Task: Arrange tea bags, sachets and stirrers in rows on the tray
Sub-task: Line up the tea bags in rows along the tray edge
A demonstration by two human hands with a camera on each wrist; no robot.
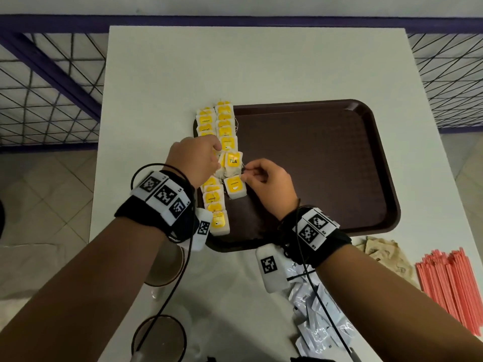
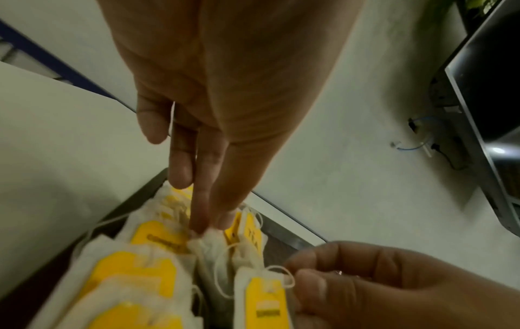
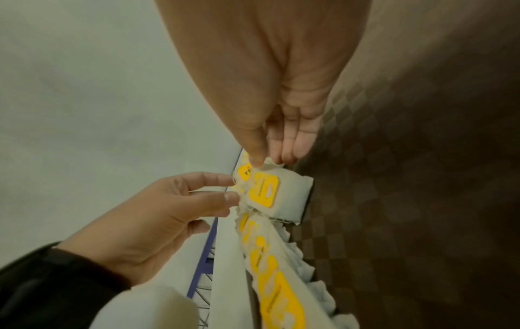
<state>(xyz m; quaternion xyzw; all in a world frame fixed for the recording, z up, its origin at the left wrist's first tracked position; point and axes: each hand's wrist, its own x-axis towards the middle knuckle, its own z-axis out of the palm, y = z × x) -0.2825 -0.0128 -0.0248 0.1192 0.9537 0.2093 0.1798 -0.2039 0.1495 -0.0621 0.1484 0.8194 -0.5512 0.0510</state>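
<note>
White tabletop [image 1: 261, 61], tiled floor [image 1: 47, 178]. Brown tray [image 1: 326, 165] carries tea bags [image 1: 224, 121] along its left edge. Left hand [image 1: 194, 159] and right hand [image 1: 269, 184] each pinch one.

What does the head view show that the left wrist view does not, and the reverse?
Only the head view shows the red stirrers, the white sachets, the brown sachets and the whole tray. Only the left wrist view shows a dark screen by the wall. Both show the left hand and right hand pinching at the tea bags along the tray's left side.
</note>
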